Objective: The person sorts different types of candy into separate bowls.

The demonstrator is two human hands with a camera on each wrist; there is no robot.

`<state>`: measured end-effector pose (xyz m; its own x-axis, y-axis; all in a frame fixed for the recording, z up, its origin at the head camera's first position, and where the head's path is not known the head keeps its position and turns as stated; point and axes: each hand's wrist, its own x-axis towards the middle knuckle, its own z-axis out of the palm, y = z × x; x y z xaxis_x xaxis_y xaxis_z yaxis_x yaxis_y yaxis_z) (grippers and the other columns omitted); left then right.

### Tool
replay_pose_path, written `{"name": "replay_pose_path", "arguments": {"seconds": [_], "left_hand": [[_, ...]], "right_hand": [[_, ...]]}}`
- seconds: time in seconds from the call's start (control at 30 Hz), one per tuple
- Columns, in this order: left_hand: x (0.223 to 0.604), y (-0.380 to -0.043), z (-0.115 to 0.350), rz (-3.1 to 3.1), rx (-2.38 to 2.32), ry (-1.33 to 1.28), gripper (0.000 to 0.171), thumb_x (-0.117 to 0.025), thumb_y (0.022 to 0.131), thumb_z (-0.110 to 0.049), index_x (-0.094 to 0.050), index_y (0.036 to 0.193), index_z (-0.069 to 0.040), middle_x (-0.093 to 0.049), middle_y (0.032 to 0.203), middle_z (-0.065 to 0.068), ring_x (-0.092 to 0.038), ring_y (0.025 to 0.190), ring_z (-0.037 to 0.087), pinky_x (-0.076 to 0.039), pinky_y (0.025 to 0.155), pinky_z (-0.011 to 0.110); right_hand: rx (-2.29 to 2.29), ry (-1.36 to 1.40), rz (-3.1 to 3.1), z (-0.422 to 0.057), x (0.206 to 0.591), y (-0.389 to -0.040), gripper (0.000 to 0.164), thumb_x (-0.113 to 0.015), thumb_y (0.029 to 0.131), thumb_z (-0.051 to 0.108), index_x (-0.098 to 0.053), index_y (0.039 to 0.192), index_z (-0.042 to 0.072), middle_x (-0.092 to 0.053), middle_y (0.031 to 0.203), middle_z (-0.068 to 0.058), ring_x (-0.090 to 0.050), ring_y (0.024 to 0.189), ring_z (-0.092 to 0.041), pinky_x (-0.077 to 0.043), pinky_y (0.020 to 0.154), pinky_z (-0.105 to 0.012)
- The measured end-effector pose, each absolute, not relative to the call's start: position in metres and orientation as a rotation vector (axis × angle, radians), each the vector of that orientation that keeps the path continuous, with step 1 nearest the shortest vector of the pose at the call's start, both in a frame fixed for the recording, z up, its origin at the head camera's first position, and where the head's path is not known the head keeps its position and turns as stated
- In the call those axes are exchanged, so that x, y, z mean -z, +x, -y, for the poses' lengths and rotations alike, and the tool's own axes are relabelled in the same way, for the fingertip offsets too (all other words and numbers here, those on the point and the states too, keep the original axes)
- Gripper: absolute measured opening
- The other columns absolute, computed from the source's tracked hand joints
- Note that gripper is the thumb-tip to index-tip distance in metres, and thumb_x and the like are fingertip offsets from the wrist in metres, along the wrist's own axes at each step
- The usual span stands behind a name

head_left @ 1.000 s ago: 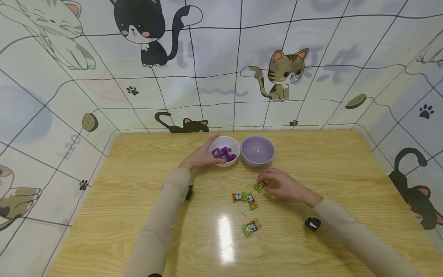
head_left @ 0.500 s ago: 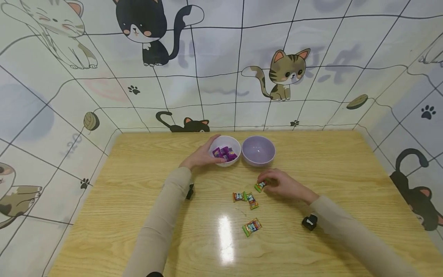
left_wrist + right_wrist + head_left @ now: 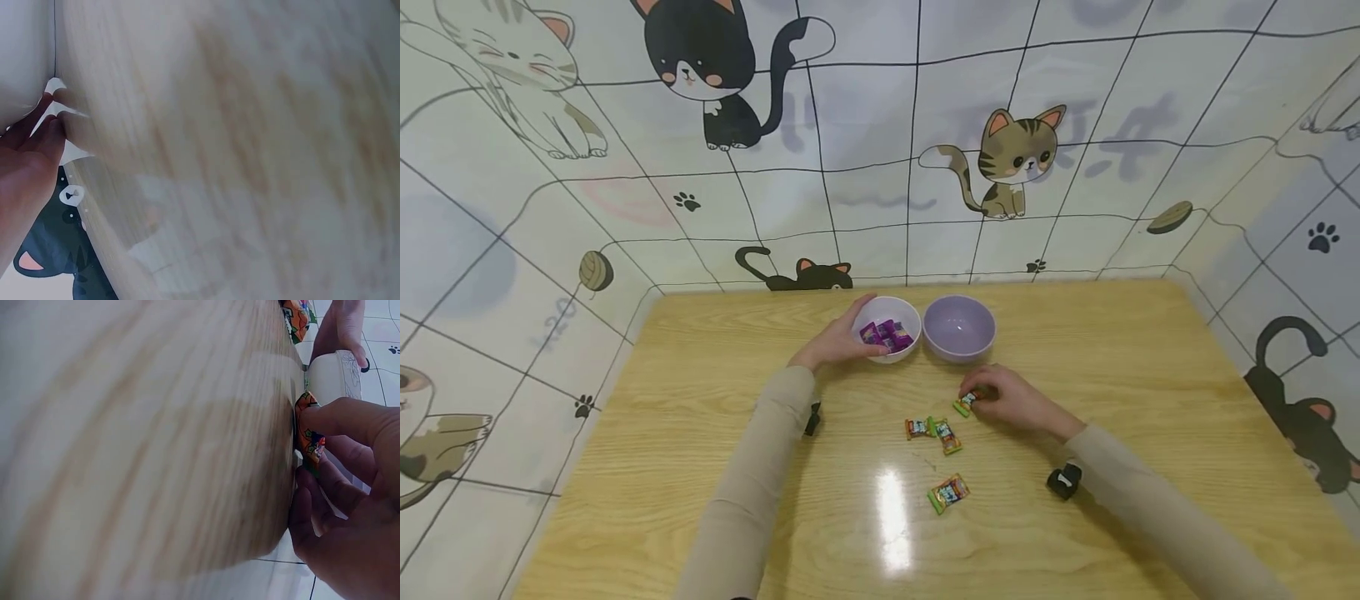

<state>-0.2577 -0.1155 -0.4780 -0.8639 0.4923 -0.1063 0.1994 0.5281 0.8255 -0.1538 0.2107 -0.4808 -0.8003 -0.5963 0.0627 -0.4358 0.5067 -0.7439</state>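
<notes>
Since a second ago little has shifted: the right hand (image 3: 1011, 400) has drawn slightly back toward the person while keeping its pinch on the same sweet (image 3: 965, 403), and the left hand (image 3: 838, 337) has stayed against the white bowl (image 3: 891, 327).

From the head camera, the left hand rests on the near left side of the white bowl, fingers gently curved round its wall and thumb up at the rim; the bowl holds purple wrapped sweets (image 3: 886, 334). Just beside it on the right stands a lilac bowl (image 3: 959, 327). The right hand lies on the wooden table (image 3: 1150, 375) in front of the lilac bowl, its fingertips closed narrowly on the green-edged sweet, which sits at the table surface. Near it to the left lie two more sweets (image 3: 932, 432) touching end to end, and a fourth sweet (image 3: 948, 492) lies apart, closer to the person.

The left wrist camera shows mostly blurred table grain; fingers (image 3: 53, 128) of the left hand press together against a pale curved surface at the left edge — how firmly they hold it cannot be told here.

The right wrist camera shows thumb and fingers (image 3: 340, 419) pinching the orange-and-green wrapper (image 3: 309, 440) against the table edge of the view, with the left hand on the white bowl (image 3: 334, 375) beyond, and another sweet (image 3: 295, 315) at the top.
</notes>
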Motion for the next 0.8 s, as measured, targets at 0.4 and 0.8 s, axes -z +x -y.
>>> {"name": "replay_pose_path", "arguments": {"seconds": [0.4,0.8], "left_hand": [[0.476,-0.258,0.117,-2.454,-1.245,0.581,0.104,-0.084,0.077,-0.029,-0.015,0.155,-0.022,-0.039,0.146,0.013,-0.041,0.128,0.031,-0.032,0.106,0.049],[0.475,-0.257,0.116,-2.441,-1.256,0.581,0.105,-0.083,0.076,-0.028,-0.015,0.155,-0.021,-0.037,0.147,0.014,-0.039,0.130,0.032,-0.030,0.107,0.049]], "right_hand": [[1.204,-0.772,-2.548,-0.210,0.478,-0.152,0.020,-0.072,0.082,-0.001,-0.070,0.101,0.005,-0.066,0.104,-0.004,-0.058,0.101,-0.024,-0.046,0.090,-0.040],[1.274,-0.781,-2.552,-0.207,0.465,-0.149,0.021,-0.072,0.082,-0.002,-0.070,0.102,0.005,-0.066,0.099,-0.002,-0.057,0.086,-0.017,-0.052,0.076,-0.031]]}}
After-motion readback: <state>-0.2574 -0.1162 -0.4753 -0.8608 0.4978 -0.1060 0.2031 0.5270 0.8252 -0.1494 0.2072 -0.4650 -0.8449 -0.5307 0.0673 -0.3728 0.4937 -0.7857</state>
